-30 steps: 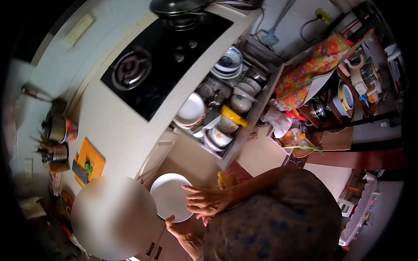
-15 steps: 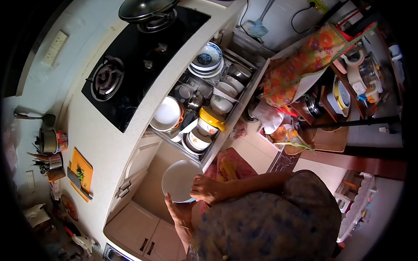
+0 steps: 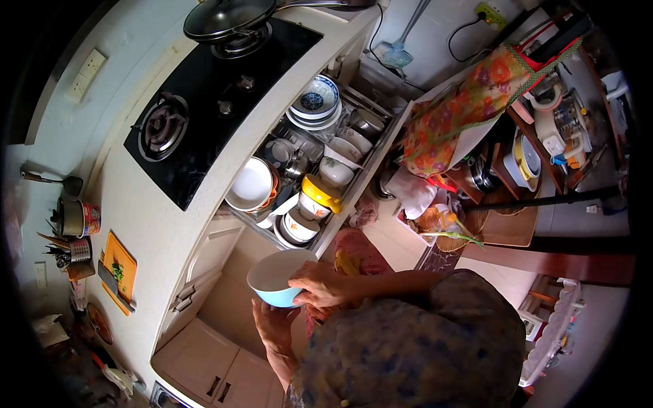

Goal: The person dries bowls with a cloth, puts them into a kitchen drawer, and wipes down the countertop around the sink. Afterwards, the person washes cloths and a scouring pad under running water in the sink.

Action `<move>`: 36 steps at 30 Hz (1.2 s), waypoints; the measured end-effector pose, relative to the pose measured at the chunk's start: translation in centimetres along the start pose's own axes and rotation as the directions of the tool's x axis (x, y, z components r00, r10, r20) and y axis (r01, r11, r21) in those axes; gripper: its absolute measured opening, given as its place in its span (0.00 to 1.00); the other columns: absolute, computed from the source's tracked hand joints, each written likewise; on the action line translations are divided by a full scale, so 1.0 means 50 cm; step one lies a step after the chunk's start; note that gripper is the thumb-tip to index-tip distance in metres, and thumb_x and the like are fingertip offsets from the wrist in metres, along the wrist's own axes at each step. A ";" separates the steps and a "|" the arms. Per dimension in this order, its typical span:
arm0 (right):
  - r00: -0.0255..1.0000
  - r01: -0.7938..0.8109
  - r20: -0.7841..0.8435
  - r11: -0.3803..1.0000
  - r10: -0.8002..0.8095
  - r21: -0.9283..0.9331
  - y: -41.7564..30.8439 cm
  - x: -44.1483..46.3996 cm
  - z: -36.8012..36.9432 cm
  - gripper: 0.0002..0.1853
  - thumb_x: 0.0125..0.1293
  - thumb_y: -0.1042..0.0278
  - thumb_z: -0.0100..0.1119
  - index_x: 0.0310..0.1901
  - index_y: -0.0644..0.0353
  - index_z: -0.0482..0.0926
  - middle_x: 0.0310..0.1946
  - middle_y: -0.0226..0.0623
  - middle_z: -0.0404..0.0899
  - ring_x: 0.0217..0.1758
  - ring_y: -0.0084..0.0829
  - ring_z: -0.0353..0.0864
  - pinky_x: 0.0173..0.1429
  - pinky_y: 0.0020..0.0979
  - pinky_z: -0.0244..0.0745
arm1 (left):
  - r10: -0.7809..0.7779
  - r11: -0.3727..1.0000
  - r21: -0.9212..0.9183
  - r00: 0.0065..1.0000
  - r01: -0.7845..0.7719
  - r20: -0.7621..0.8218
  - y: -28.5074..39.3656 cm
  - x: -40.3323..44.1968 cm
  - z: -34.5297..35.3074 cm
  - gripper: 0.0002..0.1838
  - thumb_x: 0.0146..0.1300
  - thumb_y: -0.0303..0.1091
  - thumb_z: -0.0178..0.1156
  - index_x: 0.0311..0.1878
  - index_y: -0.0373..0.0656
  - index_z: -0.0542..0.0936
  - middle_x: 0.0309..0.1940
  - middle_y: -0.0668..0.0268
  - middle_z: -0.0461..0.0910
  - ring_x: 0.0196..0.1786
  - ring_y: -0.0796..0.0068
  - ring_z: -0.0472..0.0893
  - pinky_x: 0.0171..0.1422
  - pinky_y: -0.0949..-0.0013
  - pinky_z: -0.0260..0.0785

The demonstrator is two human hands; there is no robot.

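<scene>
A light blue bowl with a white inside (image 3: 277, 272) is tilted between my two hands, in front of the open drawer (image 3: 328, 239). My right hand (image 3: 320, 284) grips its right rim, fingers bent over the edge. Under the bowl's lower side, my left hand (image 3: 274, 326) supports it, with the fingertips partly hidden. In the drawer lie a stack of blue-patterned bowls (image 3: 316, 98), a white bowl (image 3: 249, 185), a yellow-rimmed bowl (image 3: 318, 194) and several other dishes.
A black gas stove (image 3: 204, 102) with a lidded pan (image 3: 228, 19) is on the counter (image 3: 136, 190). Farther left, a knife lies on an orange cutting board (image 3: 121, 272). Closed cabinet doors (image 3: 204, 360) are below. A floral cloth (image 3: 469, 112) hangs at the right, beside shelves.
The bowl has tilted, so its blue outside now shows. My right hand has gone from spread fingers to gripping the rim. The view has shifted, and the pale round shape at lower left is gone.
</scene>
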State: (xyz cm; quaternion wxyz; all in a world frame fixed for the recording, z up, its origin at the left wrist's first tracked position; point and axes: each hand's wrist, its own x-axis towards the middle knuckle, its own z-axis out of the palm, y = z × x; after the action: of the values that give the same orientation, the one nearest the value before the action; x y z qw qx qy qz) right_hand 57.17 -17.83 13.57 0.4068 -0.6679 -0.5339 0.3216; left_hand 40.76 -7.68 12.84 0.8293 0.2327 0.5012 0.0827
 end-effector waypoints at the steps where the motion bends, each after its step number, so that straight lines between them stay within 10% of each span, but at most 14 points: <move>1: 0.999 -0.019 0.032 1.000 0.019 -0.006 0.007 0.001 -0.016 0.14 0.51 0.63 0.63 0.34 0.63 0.73 0.33 0.42 0.75 0.41 0.45 0.73 0.47 0.39 0.66 | -0.009 1.000 0.012 1.000 0.009 0.016 0.000 0.005 0.014 0.36 0.58 0.66 0.42 0.55 0.42 0.69 0.44 0.60 0.75 0.44 0.65 0.76 0.48 0.59 0.70; 12: 0.999 -0.002 -0.054 0.994 -0.004 -0.112 0.132 -0.015 -0.278 0.12 0.52 0.66 0.62 0.35 0.63 0.76 0.27 0.44 0.77 0.30 0.43 0.77 0.40 0.39 0.70 | -0.009 0.974 0.224 0.991 -0.022 0.137 -0.031 0.084 0.189 0.31 0.63 0.50 0.47 0.62 0.39 0.61 0.47 0.52 0.73 0.46 0.60 0.76 0.54 0.61 0.66; 17: 0.902 0.117 -0.368 0.949 -0.225 -0.294 0.274 0.036 -0.376 0.13 0.47 0.75 0.63 0.37 0.67 0.77 0.29 0.46 0.80 0.31 0.39 0.79 0.44 0.40 0.76 | 0.130 0.969 0.208 0.991 -0.131 0.018 -0.037 0.089 0.205 0.29 0.63 0.47 0.50 0.59 0.34 0.64 0.45 0.50 0.75 0.44 0.62 0.77 0.50 0.63 0.69; 19: 0.927 0.001 -0.300 0.800 -0.226 -0.600 0.272 0.066 -0.462 0.10 0.47 0.79 0.62 0.35 0.64 0.78 0.29 0.47 0.80 0.33 0.40 0.81 0.38 0.41 0.75 | 0.156 0.974 0.170 0.987 -0.148 -0.035 -0.042 0.091 0.207 0.28 0.63 0.47 0.50 0.58 0.35 0.65 0.45 0.51 0.76 0.43 0.63 0.77 0.50 0.64 0.69; 24: 0.979 -0.120 -0.204 0.807 -0.001 -0.578 0.395 0.172 -0.570 0.12 0.47 0.77 0.63 0.36 0.68 0.79 0.31 0.49 0.80 0.36 0.41 0.79 0.48 0.42 0.65 | 0.195 0.980 0.082 0.966 -0.183 -0.170 -0.064 0.075 0.213 0.23 0.64 0.43 0.50 0.56 0.35 0.67 0.42 0.52 0.77 0.40 0.65 0.79 0.45 0.67 0.72; 36: 0.979 -0.061 -0.185 0.755 -0.080 -0.653 0.601 0.282 -0.601 0.07 0.43 0.74 0.64 0.26 0.63 0.76 0.24 0.48 0.78 0.32 0.47 0.78 0.42 0.42 0.66 | 0.243 0.967 0.002 0.916 -0.255 -0.319 -0.122 0.027 0.212 0.21 0.63 0.42 0.50 0.53 0.36 0.69 0.40 0.54 0.78 0.40 0.63 0.79 0.44 0.66 0.72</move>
State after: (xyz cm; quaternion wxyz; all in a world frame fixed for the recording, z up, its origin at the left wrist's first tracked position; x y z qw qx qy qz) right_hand 99.84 -13.07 0.88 0.2006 -0.7942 -0.5720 0.0430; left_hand 50.02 -15.76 13.03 0.7255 0.2616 0.5921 0.2337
